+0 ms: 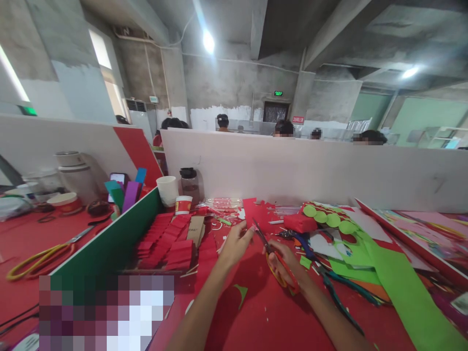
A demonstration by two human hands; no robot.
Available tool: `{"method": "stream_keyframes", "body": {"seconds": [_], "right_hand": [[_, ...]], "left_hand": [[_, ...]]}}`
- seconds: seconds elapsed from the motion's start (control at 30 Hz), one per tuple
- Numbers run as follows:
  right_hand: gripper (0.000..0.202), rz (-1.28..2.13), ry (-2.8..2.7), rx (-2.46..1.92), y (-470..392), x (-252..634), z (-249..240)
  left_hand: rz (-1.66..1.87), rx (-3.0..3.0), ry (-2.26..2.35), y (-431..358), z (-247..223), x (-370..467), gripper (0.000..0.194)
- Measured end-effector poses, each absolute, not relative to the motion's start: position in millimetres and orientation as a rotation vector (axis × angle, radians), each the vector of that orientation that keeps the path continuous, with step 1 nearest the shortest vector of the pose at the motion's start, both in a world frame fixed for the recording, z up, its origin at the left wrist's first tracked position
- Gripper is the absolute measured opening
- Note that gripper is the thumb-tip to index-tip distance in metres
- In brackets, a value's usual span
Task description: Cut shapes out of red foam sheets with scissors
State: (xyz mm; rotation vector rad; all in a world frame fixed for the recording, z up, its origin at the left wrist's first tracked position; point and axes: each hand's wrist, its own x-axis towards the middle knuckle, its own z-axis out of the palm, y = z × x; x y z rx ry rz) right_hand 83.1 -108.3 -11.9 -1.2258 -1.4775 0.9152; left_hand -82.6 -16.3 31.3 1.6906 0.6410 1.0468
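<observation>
My right hand (282, 265) is closed around the red and yellow handles of a pair of scissors (266, 243), whose blades point up and left. Just left of the blade tips, my left hand (237, 240) has its fingers pinched together on something small that I cannot make out. Behind both hands a red sheet (255, 210) lies on the red table (270, 321). A green scrap (240, 295) rests between my forearms.
Stacked red pieces (179, 254) lie at left beside a green divider (109, 239). Pliers (334, 292), green sheets (402, 282) and light-green discs (332, 220) are at right. Cups and a bottle (189, 185) stand by the white partition (274, 168); people's heads show beyond.
</observation>
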Motion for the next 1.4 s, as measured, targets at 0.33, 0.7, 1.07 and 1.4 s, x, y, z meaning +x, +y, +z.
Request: {"method": "stream_keyframes", "body": {"seconds": [0.33, 0.7, 1.07, 1.4], "right_hand": [[0.066, 0.897, -1.534, -1.213, -108, 86, -15], [0.064, 0.898, -1.508, -1.214, -109, 83, -11], [0.062, 0.877, -1.429, -1.183, -109, 82, -19], [0.069, 0.961, -1.428, -1.117, -109, 76, -11]], "left_hand": [[1.029, 1.726, 0.661, -12, 26, -82, 0.028], [1.038, 1.784, 0.714, -11, 22, -81, 0.029], [1.073, 1.771, 0.753, -12, 21, -79, 0.037], [1.052, 1.685, 0.888, -22, 23, -79, 0.045]]}}
